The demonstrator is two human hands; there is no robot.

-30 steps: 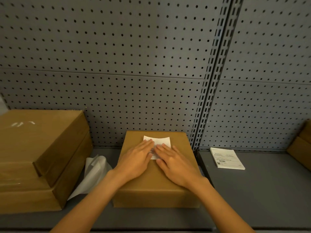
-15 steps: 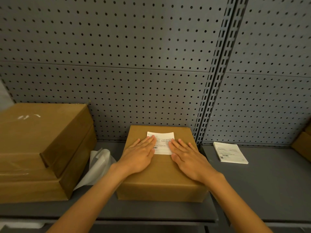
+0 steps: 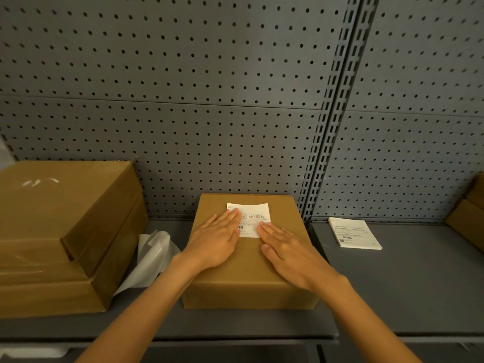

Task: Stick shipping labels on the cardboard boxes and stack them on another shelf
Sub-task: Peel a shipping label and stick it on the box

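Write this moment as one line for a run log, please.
step: pressing label flat | left hand: flat on label | right hand: flat, fingertips at label's edge | box: on shelf | spare labels: right

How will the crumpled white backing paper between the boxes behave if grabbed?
The backing paper is probably floppy: it lies creased and curled against the stacked boxes. Likely very light, being thin and translucent. Its glossy sheen suggests it may slip between fingers.

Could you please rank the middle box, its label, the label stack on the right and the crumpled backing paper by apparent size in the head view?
1. Middle box
2. Backing paper
3. Label stack and label: look alike, unranked; hands cover part of the label.
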